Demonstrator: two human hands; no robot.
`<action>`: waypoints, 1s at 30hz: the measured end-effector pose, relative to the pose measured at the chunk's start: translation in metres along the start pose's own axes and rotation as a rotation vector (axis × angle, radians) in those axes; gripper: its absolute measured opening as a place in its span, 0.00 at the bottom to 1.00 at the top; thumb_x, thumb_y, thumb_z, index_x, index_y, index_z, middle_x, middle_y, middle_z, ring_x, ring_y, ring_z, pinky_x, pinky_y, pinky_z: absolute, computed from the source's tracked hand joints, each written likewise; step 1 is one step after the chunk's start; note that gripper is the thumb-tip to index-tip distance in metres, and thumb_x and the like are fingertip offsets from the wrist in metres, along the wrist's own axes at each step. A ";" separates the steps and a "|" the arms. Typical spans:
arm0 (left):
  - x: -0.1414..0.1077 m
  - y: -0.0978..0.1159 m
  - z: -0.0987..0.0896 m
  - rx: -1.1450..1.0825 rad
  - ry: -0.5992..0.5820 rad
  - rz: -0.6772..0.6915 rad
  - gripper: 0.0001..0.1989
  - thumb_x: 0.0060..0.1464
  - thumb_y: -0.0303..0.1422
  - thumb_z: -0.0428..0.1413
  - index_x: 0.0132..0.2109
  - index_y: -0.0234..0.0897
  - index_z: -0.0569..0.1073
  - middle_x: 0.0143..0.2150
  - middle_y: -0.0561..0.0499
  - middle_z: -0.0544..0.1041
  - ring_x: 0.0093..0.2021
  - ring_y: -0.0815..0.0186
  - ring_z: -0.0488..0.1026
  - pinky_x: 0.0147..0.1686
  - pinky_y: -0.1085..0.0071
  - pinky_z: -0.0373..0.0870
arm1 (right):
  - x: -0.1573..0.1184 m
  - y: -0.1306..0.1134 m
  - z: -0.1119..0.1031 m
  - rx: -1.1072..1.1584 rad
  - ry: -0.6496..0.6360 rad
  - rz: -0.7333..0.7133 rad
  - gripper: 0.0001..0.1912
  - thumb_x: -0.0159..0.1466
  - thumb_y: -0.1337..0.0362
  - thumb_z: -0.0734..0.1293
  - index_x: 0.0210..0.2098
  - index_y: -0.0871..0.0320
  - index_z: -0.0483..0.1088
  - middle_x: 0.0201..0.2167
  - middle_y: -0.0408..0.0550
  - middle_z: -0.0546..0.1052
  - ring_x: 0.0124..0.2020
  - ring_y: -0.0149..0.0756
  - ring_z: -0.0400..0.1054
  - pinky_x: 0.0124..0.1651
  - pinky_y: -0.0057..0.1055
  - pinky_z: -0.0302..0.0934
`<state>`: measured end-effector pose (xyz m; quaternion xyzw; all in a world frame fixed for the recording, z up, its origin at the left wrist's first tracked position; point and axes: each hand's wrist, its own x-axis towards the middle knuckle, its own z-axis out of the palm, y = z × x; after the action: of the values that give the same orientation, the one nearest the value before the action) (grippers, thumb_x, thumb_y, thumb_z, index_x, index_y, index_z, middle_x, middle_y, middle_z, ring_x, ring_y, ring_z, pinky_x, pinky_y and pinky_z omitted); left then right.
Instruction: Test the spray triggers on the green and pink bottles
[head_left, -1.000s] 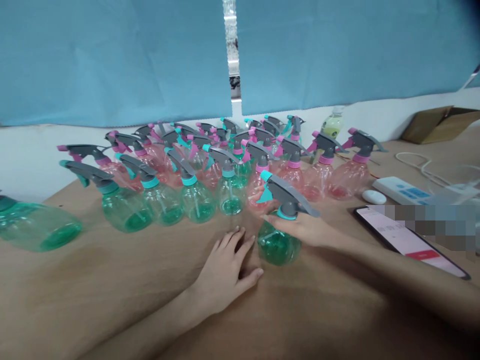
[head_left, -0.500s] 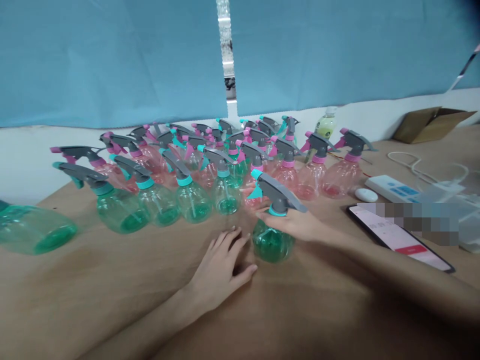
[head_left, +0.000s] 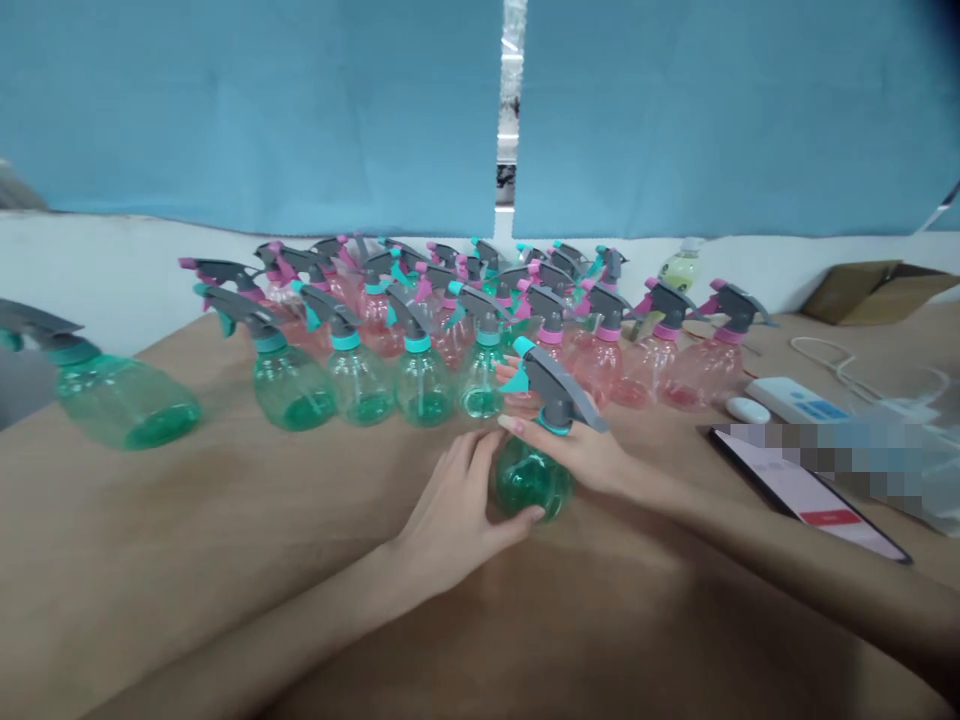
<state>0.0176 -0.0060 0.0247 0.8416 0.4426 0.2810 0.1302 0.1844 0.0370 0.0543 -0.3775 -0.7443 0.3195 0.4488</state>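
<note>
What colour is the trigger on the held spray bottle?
Turquoise trigger, best seen in the head view.

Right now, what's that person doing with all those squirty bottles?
A person has a green spray bottle near the front of the table. The right hand grips it near the neck, and the left hand curves around its lower side, seemingly touching it. Behind stand rows of pink and green spray bottles. A phone lies off to the right.

Spray bottle [head_left: 532, 482], glossy translucent plastic, its trigger head [head_left: 556, 385] matt plastic; tabletop [head_left: 225, 530], smooth, wood-look, low sheen; wall covering [head_left: 300, 120], matt, cloth-like, lightly creased; box [head_left: 851, 292], matt cardboard; phone screen [head_left: 776, 482], smooth and glossy.
</note>
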 end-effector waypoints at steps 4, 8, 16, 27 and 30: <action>-0.013 -0.006 -0.016 0.017 0.051 -0.033 0.34 0.50 0.44 0.57 0.58 0.38 0.52 0.56 0.43 0.61 0.55 0.53 0.59 0.51 0.56 0.59 | 0.008 -0.012 0.030 0.017 -0.002 0.007 0.23 0.55 0.51 0.64 0.50 0.48 0.64 0.43 0.45 0.73 0.44 0.40 0.68 0.47 0.42 0.63; -0.038 -0.018 -0.034 0.036 0.116 -0.117 0.34 0.51 0.45 0.56 0.59 0.38 0.52 0.55 0.43 0.62 0.55 0.53 0.59 0.52 0.56 0.59 | 0.017 -0.026 0.068 0.066 -0.041 -0.075 0.19 0.57 0.50 0.63 0.45 0.49 0.67 0.35 0.43 0.74 0.39 0.37 0.68 0.46 0.38 0.62; -0.099 -0.058 -0.086 0.190 0.271 -0.275 0.30 0.50 0.48 0.56 0.55 0.39 0.57 0.49 0.45 0.67 0.51 0.53 0.64 0.48 0.56 0.61 | 0.054 -0.057 0.145 -0.030 -0.187 -0.286 0.25 0.52 0.50 0.67 0.45 0.54 0.64 0.38 0.46 0.71 0.38 0.37 0.66 0.41 0.37 0.62; -0.153 -0.158 -0.164 0.352 0.540 -0.414 0.29 0.47 0.49 0.57 0.52 0.39 0.62 0.48 0.45 0.65 0.47 0.55 0.67 0.40 0.62 0.68 | 0.115 -0.095 0.171 -0.465 -0.080 -0.634 0.17 0.60 0.54 0.60 0.43 0.58 0.67 0.39 0.49 0.75 0.36 0.37 0.69 0.41 0.35 0.60; -0.145 -0.182 -0.175 0.392 0.552 -0.437 0.30 0.47 0.48 0.58 0.52 0.37 0.62 0.46 0.44 0.66 0.45 0.55 0.68 0.39 0.62 0.69 | 0.138 -0.100 0.174 -0.635 0.066 -0.565 0.18 0.60 0.55 0.60 0.44 0.59 0.66 0.41 0.53 0.74 0.41 0.44 0.68 0.41 0.39 0.59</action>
<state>-0.2735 -0.0253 0.0292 0.6295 0.6745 0.3726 -0.0998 -0.0440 0.0793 0.1262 -0.2882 -0.8651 -0.0735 0.4039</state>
